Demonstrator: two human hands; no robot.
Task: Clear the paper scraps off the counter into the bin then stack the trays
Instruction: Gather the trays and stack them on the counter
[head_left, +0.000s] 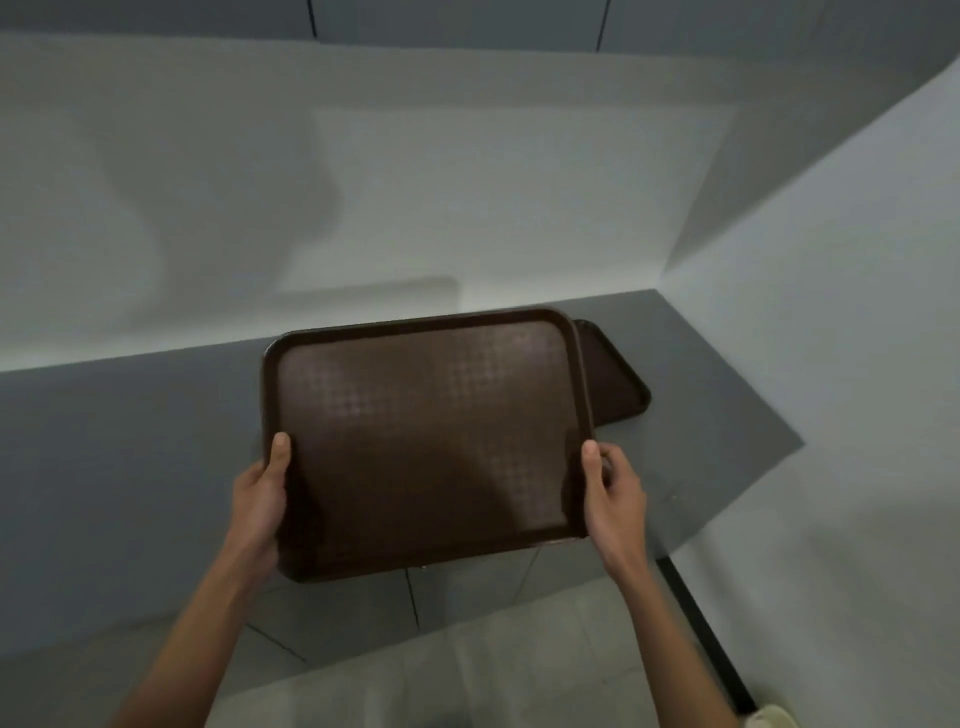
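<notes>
A brown tray (426, 431) with a textured, cross-hatched floor fills the centre of the frame, held by both of the person's hands at its near corners. The left hand (260, 499), at lower left of the tray, grips the left rim with its thumb lying along the top of the edge and the fingers hidden underneath. The right hand (613, 499), at lower right, clasps the right rim the same way, thumb on top and fingers curled under the edge. The tray's near edge reaches past the front of the grey counter (130, 441), over the cabinet fronts and the pale floor (493, 675) in the lower part of the frame. Whether the tray's far part rests on anything or is lifted clear cannot be told. A second brown tray (615, 382) lies on the counter at centre right, mostly covered by the held tray, only its right edge and corner showing. Pale walls (467, 182) meet in a corner behind the counter at the right.
</notes>
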